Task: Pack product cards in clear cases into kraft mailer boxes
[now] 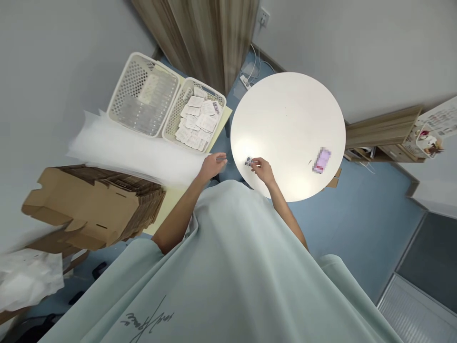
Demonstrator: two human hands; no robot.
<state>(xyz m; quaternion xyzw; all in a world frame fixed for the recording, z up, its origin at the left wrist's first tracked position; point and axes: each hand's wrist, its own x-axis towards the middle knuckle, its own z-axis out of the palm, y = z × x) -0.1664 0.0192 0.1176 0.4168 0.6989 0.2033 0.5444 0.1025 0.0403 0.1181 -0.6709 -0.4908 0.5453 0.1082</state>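
Observation:
My left hand (213, 165) is closed on a thin grey pointed tool (222, 158), perhaps tweezers, just off the left edge of the round white table (289, 114). Over the table's near left part, my right hand (263, 171) pinches a small white piece with dark spots (248, 161). Its exact kind is too small to make out. The tool and this piece are apart. Farther right on the tabletop lies a pink-purple object (322, 160), blurred by pixels.
Left of the table stand a white basket of small white packets (198, 119) and a basket of clear plastic pieces (143, 97). White sheets (139, 155) and a stack of flat cardboard boxes (93, 205) lie nearer. A power strip (245, 82) sits behind the table.

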